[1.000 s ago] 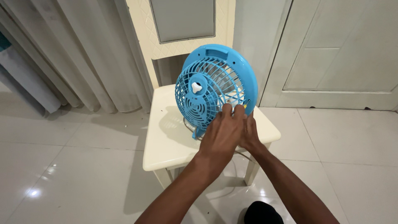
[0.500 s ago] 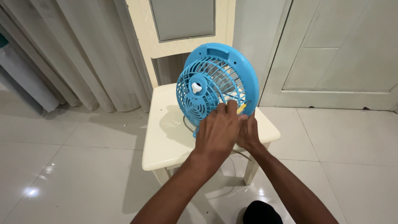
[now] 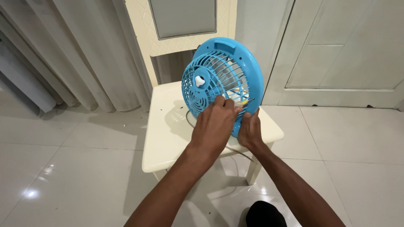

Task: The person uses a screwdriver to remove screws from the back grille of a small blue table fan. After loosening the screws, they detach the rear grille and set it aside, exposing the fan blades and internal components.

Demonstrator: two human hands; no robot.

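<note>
Head view shows a blue fan (image 3: 222, 82) tilted on a cream chair (image 3: 168, 138), the left hand (image 3: 215, 126) with fingers closed on its lower grille, the right hand (image 3: 250, 131) cupping the rim. Steadying the rim while working the grille seems wise. Curtains (image 3: 80, 54) hang left, a door (image 3: 341, 50) right; a cord trails below.

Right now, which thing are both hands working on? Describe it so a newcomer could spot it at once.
Find the cream plastic chair standing before the pale curtains and the door. On its seat stands a round sky-blue plastic table fan, gripped low down by the left hand and right hand. Its grille and white centre knob mark it out.
</note>
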